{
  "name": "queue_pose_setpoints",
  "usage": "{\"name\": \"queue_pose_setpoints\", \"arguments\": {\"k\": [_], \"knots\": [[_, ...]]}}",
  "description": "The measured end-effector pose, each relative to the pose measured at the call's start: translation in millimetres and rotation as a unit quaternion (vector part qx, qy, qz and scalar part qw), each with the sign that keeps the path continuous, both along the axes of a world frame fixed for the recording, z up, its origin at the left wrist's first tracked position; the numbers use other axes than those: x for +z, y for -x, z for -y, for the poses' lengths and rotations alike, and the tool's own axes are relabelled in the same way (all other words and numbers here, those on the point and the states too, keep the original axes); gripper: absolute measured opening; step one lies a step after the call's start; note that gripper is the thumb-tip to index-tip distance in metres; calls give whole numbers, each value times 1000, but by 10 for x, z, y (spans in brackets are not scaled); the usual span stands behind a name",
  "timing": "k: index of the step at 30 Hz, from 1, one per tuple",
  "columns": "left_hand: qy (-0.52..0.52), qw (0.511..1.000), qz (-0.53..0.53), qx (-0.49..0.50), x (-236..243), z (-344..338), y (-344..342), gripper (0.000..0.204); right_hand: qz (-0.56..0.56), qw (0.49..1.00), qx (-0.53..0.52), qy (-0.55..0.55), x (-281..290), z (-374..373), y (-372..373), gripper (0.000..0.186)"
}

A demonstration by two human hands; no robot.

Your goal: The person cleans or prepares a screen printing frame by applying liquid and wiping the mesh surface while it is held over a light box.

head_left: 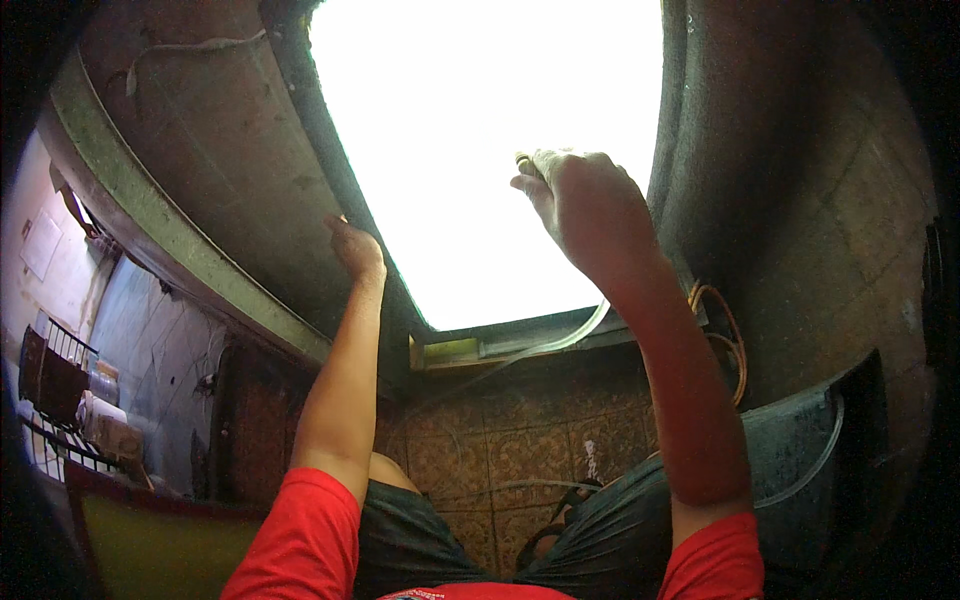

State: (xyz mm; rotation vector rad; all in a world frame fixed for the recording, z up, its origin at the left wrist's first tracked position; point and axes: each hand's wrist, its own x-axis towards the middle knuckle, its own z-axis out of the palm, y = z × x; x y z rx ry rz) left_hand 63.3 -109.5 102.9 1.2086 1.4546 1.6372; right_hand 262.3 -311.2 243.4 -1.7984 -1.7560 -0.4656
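Observation:
A large bright white panel in a dark frame (432,352) fills the upper middle. My left hand (357,248) is at the frame's left side, its fingers bent round the edge and partly hidden. In front of the panel, my right hand (590,205) is raised and closed on a short fitting with a brass-coloured round end (524,162). Most of that fitting is hidden in the fist. A pale translucent hose (560,345) passes under the frame's lower edge and runs up behind my right forearm. Whether it joins the fitting is hidden.
Dark stained walls of a booth stand on both sides, with a grey ledge (190,240) curving along the left. Coiled orange tubing (738,345) hangs at the right. Another clear tube (825,455) loops lower down. Patterned tiles (450,465) cover the surface below, and a wire rack (60,400) stands far left.

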Motion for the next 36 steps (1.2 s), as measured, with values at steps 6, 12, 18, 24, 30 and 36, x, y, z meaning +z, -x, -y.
{"name": "queue_pose_setpoints", "arguments": {"k": [6, 12, 18, 24, 30, 36], "knots": [[16, 998, -61, -11, -51, -56, 32, 65, -16, 998, 68, 2, -153, -46, -49, 25], [-18, 999, -42, -8, -153, -187, 111, 64, -31, 996, 66, 44, -259, -55, 153, 25], [-5, 998, -57, -2, -51, -89, 54, 67, 33, 996, 70, 41, -514, -130, 176, 27], [-13, 1000, 22, -16, -62, -132, 29, 68, 62, 995, 44, 71, -579, -150, 279, 26], [-71, 993, -87, 22, -254, -318, 143, 69, 67, 990, 38, 117, -641, -203, 485, 28], [-61, 996, -59, 19, -189, -272, 111, 70, 79, 985, 18, 153, -745, -225, 565, 32]]}}
